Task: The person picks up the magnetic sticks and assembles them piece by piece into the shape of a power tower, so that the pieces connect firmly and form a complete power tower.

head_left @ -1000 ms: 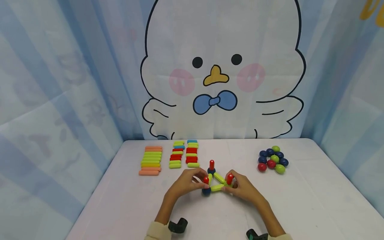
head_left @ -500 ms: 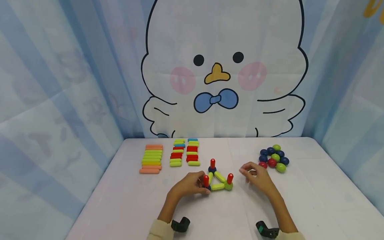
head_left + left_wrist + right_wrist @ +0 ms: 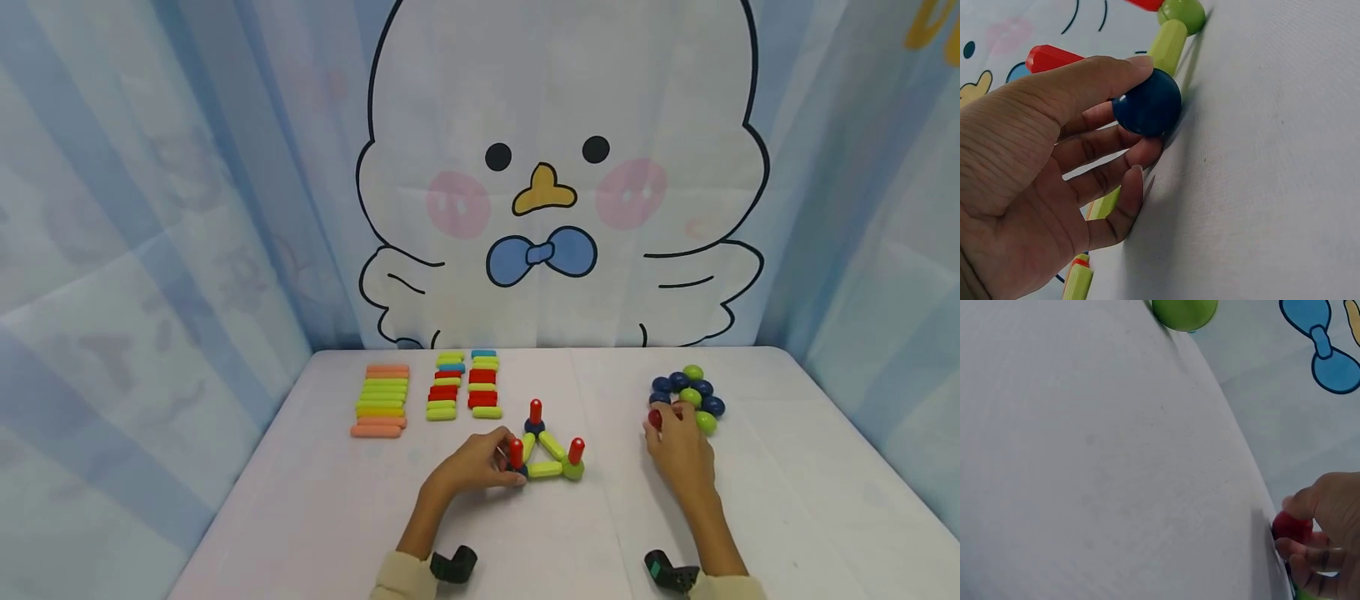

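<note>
The white cloth-covered tabletop [image 3: 570, 550] runs back to a straight far edge just before the pale blue-and-white curtain [image 3: 165, 250]; its left and right edges slant outward toward the viewer. Two rows of short red, lime and blue rods [image 3: 446, 389] lie near that far edge, with a stack of longer orange, lime and yellow sticks [image 3: 381, 402] left of them, set in from the left edge. A broad stretch of white surface separates the triangular frame of lime rods [image 3: 545, 470] at centre from the cluster of glossy blue, green and red balls [image 3: 691, 397] on the right. The frame carries upright red rods at its three corners.

The hands are well apart. The left hand [image 3: 476, 462] curls, thumb against fingers, around the frame's dark blue glossy ball [image 3: 1149, 103] at the near-left corner. The right hand [image 3: 682, 450] pinches a shiny red ball [image 3: 1291, 527] at the cluster's near side.
</note>
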A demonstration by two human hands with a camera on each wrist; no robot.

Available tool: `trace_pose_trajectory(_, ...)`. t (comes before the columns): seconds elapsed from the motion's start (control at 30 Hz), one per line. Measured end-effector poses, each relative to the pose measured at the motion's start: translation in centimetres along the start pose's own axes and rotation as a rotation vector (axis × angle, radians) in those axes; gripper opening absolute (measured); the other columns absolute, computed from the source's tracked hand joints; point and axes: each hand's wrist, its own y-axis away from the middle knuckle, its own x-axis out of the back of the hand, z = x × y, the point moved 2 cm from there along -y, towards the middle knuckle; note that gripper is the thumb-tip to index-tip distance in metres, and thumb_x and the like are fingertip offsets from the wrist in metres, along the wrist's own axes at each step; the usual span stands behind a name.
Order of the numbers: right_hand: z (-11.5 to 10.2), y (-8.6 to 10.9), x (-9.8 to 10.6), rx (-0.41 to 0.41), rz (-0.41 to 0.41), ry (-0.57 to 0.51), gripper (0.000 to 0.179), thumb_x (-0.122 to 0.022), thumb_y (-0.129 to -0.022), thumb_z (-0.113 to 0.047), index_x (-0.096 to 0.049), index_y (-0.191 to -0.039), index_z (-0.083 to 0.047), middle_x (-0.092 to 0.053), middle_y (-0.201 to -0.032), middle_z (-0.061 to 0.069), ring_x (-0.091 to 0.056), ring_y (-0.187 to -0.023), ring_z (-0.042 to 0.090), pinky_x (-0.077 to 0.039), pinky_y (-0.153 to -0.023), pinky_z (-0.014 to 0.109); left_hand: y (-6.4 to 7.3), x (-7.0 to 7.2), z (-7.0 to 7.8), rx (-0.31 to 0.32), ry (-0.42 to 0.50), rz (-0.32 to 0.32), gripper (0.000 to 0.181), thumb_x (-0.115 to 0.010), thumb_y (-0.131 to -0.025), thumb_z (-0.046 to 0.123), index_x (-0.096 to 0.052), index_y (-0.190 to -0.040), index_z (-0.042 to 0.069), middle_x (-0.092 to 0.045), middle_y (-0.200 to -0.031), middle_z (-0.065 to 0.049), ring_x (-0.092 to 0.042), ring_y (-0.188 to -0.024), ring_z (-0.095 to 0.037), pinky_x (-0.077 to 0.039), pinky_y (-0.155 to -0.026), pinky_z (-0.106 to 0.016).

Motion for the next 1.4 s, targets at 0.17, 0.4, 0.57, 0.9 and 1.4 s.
trace_pose_trajectory(0.17,0.2,0.0,-0.2,-0.012,-0.070,0.017,0.047,-0.074,-0.086,-0.017,-0.057,-0.125,0.003,-0.056,-0.114,0.033,-0.059,-0.102,0.048,-0.052,-0.082,0.062,0.0,-0.2,-0.3,0.002,0.010,-0.009,0.055,-0.080,-0.081,0.028,-0.055,-0.129,0.015,-0.061,-0.094,0.003,-0.055,-0.079,-0.010,-0.049,-0.066,-0.020)
trace_pose_trajectory(0.4,-0.8,-0.3,0.1,-0.011,-0.153,-0.123,0.045,-0.074,-0.086,-0.019,-0.057,-0.122,0.003,-0.063,-0.111,0.026,-0.064,-0.086,0.033,-0.058,-0.077,0.046,0.0,0.0,-0.3,0.012,0.006,-0.015,0.059,-0.079,-0.082,0.029,-0.054,-0.135,0.017,-0.061,-0.093,0.004,-0.055,-0.080,-0.011,-0.050,-0.067,-0.021)
trace_pose_trajectory(0.57,-2.9,-1.3,0.6,0.040,-0.265,-0.447,0.044,-0.071,-0.090,-0.024,-0.056,-0.127,-0.005,-0.062,-0.121,0.022,-0.063,-0.072,0.019,-0.053,-0.063,0.021,0.1,0.2,-0.1,-0.002,-0.004,-0.024,0.059,-0.078,-0.083,0.029,-0.055,-0.135,0.016,-0.061,-0.092,0.003,-0.055,-0.081,-0.011,-0.050,-0.065,-0.021)
trace_pose_trajectory(0.9,-8.5,-2.6,0.5,0.151,-0.405,-0.718,0.045,-0.076,-0.085,-0.026,-0.060,-0.125,-0.010,-0.063,-0.119,0.015,-0.055,-0.064,0.015,-0.051,-0.059,0.022,0.0,-0.2,0.1,-0.016,0.016,-0.059,0.057,-0.078,-0.083,0.030,-0.056,-0.134,0.019,-0.061,-0.095,0.004,-0.056,-0.082,-0.010,-0.050,-0.066,-0.020)
trace_pose_trajectory(1.4,-10.4,-2.3,-0.8,0.213,-0.454,-0.729,0.049,-0.073,-0.088,-0.025,-0.055,-0.132,-0.012,-0.062,-0.126,0.017,-0.056,-0.060,0.031,-0.054,-0.058,0.031,-0.1,-0.3,-0.2,-0.054,0.006,-0.074,0.051,-0.077,-0.084,0.031,-0.059,-0.131,0.020,-0.063,-0.095,0.006,-0.056,-0.082,-0.007,-0.051,-0.070,-0.019)
